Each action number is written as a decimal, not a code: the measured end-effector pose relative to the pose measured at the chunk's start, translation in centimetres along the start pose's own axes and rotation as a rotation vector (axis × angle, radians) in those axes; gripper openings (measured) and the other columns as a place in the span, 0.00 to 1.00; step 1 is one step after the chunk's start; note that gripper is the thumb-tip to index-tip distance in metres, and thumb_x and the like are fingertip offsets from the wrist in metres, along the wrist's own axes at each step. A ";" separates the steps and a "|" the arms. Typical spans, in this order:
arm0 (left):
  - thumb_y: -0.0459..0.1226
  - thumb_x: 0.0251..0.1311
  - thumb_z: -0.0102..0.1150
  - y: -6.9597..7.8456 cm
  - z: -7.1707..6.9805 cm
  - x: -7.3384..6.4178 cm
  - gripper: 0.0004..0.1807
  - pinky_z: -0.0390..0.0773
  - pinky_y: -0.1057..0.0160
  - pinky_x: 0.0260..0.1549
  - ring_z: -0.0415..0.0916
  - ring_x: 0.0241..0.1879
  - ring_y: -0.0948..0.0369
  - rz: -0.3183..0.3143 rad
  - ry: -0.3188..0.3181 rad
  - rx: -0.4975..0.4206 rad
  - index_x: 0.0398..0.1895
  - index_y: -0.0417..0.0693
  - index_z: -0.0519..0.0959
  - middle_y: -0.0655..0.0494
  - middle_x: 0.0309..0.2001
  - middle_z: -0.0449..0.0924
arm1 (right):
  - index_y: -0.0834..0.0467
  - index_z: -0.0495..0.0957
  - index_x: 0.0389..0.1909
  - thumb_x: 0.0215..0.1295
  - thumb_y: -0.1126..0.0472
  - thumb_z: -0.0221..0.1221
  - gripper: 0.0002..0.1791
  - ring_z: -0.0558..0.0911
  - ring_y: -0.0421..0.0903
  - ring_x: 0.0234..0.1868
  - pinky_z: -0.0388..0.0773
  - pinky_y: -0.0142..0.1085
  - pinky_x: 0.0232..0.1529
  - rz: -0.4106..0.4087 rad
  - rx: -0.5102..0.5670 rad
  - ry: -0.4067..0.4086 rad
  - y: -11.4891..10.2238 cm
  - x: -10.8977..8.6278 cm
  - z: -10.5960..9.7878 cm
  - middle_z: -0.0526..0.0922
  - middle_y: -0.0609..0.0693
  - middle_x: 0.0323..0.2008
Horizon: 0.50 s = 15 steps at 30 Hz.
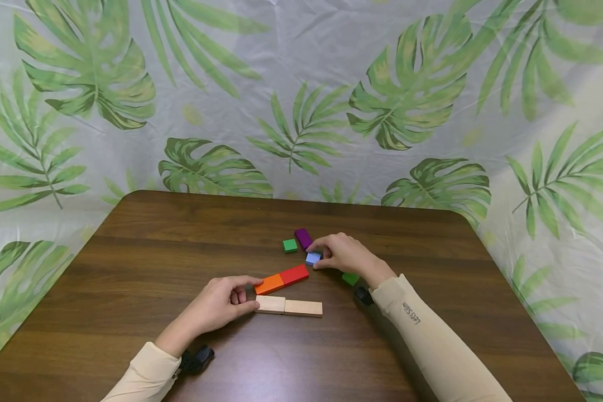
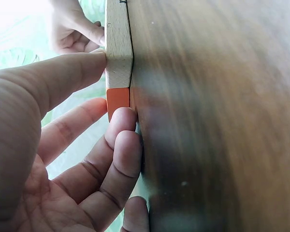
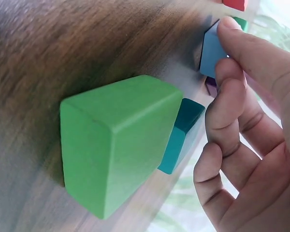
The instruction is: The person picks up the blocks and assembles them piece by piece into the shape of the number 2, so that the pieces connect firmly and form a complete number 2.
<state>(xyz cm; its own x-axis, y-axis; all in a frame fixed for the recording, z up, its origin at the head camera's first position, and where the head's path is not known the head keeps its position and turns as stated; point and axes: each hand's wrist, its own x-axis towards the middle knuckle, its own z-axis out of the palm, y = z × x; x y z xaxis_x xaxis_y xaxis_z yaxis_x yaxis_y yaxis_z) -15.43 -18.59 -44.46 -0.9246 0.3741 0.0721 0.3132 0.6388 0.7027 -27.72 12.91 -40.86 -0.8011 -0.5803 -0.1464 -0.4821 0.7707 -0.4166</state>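
Filling my head view, a leaf-printed cloth (image 1: 306, 67) hangs behind the dark brown table (image 1: 130, 251). From where I sit, I see two hands reach over it from pale sleeves. The right hand (image 1: 347, 257) pinches the blue block between thumb and forefinger; the left hand (image 1: 221, 301) sets its thumb against one block and its forefinger against another, though I cannot tell whether it grips them. Among the blocks, I find the longer plain block (image 1: 304, 308) end to end with the shorter plain block (image 1: 271, 304), which the left thumb touches. Just beyond them lie the orange block (image 1: 269, 285), under the left forefinger, and the red block (image 1: 295, 274), meeting it end to end at a slant. The purple block (image 1: 303, 238) lies past the blue one. My right wrist view gives me a green block (image 3: 121, 145) and, behind it, a teal block (image 3: 176, 145). Smallest are the green square (image 1: 289, 245), left of the purple, and the blue block (image 1: 313, 259), between red and purple.
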 end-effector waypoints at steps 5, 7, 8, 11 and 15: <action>0.40 0.64 0.76 0.0 0.0 0.0 0.23 0.71 0.69 0.24 0.69 0.23 0.69 0.000 -0.002 -0.005 0.62 0.51 0.87 0.63 0.27 0.77 | 0.51 0.86 0.63 0.70 0.53 0.72 0.22 0.69 0.39 0.24 0.64 0.32 0.28 -0.004 0.007 -0.009 0.0 -0.1 0.1 0.78 0.44 0.25; 0.40 0.64 0.76 0.1 0.0 0.0 0.23 0.71 0.69 0.24 0.69 0.23 0.69 0.000 0.000 -0.005 0.62 0.51 0.87 0.63 0.27 0.77 | 0.50 0.86 0.63 0.70 0.53 0.72 0.22 0.69 0.39 0.24 0.64 0.32 0.28 -0.007 0.006 -0.010 0.0 -0.1 0.1 0.78 0.44 0.25; 0.40 0.64 0.76 0.1 0.0 0.0 0.22 0.71 0.69 0.25 0.69 0.23 0.69 0.001 0.000 -0.004 0.62 0.51 0.87 0.63 0.27 0.77 | 0.50 0.86 0.63 0.70 0.52 0.72 0.22 0.69 0.39 0.24 0.65 0.31 0.28 -0.010 0.005 -0.011 0.0 -0.1 0.2 0.78 0.44 0.25; 0.40 0.64 0.76 0.1 -0.1 -0.1 0.22 0.71 0.69 0.25 0.69 0.24 0.69 0.001 0.001 -0.001 0.62 0.51 0.87 0.63 0.27 0.77 | 0.50 0.86 0.63 0.70 0.52 0.72 0.22 0.69 0.38 0.24 0.65 0.31 0.28 -0.018 0.002 -0.012 0.0 0.0 0.2 0.78 0.44 0.25; 0.40 0.64 0.76 0.1 -0.1 -0.1 0.22 0.71 0.69 0.25 0.69 0.23 0.69 0.000 -0.001 -0.003 0.62 0.51 0.87 0.63 0.27 0.77 | 0.51 0.86 0.63 0.70 0.52 0.72 0.22 0.70 0.39 0.24 0.65 0.31 0.28 -0.023 0.002 -0.015 -0.1 0.0 0.3 0.78 0.44 0.25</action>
<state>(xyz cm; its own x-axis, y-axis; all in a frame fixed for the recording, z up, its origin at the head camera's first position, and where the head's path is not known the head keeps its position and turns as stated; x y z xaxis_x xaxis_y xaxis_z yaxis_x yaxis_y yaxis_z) -15.37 -18.60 -44.34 -0.9244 0.3748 0.0715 0.3127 0.6370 0.7046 -27.58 12.76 -41.05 -0.7845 -0.6016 -0.1506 -0.4996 0.7569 -0.4213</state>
